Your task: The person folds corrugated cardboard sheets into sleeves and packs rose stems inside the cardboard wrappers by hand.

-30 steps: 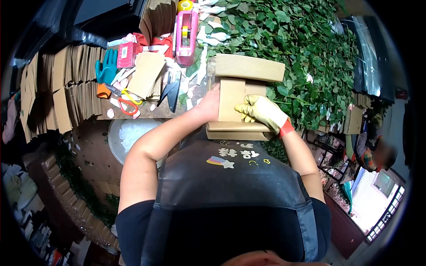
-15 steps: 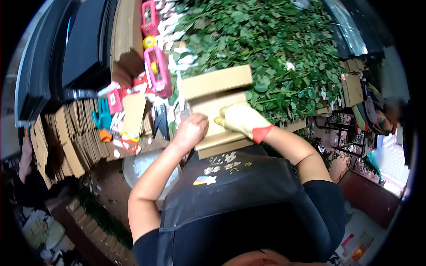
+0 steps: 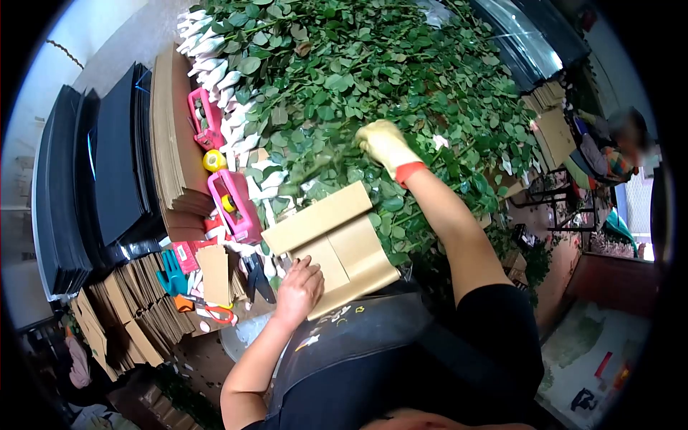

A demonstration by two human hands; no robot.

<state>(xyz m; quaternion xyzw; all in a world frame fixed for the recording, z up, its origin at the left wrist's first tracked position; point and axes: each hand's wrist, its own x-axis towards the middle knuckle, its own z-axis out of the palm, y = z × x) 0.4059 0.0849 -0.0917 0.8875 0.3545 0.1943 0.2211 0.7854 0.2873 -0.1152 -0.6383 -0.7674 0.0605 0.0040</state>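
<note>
A folded sheet of brown cardboard [image 3: 337,261] lies in front of my apron, its far flap raised and its near edge bent up. My bare left hand [image 3: 301,290] is closed at the left edge of this cardboard, fingers curled over it. Beyond the cardboard, my right hand [image 3: 387,147] wears a pale yellow glove with a red cuff. Its fingers are closed at a leafy stem [image 3: 322,161], blurred by motion, over the pile of green leafy stems [image 3: 344,79]. Part of the grip is hidden by the glove.
Pink tape dispensers [image 3: 235,208] and a yellow tape roll [image 3: 214,160] stand left of white-wrapped flower heads [image 3: 215,72]. Nearby are scissors [image 3: 221,313], a teal glove [image 3: 171,272] and stacked cardboard [image 3: 143,308]. A person [image 3: 609,147] is at the far right.
My right hand has left the cardboard and moved forward onto the leafy stems. My left hand stays at the cardboard's left edge. The view has turned, and the cardboard appears tilted.
</note>
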